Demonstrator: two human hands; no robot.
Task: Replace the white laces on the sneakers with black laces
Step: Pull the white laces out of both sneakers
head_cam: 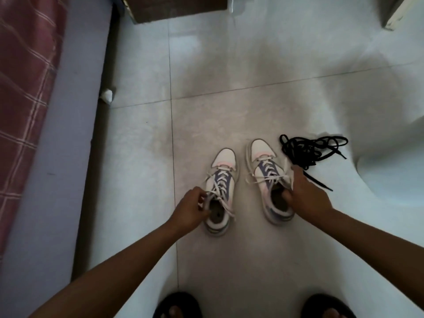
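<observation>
Sneakers, two of them, stand side by side on the floor [252,65], toes pointing away from us. We think the job has only just begun. The left sneaker [221,191] and the right sneaker [267,182] both have their white laces [263,177] threaded in, though the ends hang loose, not tied in bows. No black lace is in any shoe yet.

Our left hand [190,210] has its fingers curled round the near edge of the left sneaker's opening, pinching it by the loose lace ends. Our right hand [307,196] holds the right sneaker at its collar, thumb dipped inside the opening and fingers wrapped over the outer side.

The black laces [309,150] lie in a tangled pile on the floor just to the right of the right sneaker, not touched. We still need to pull out every white lace and thread the black ones in.

The floor is pale shiny tile. Well to the left of the sneakers runs a bed [34,111] with a red checked cover. Far beyond the sneakers sits a brown box [174,8]. Nearer to us than the sneakers are our feet in dark sandals [177,306].
</observation>
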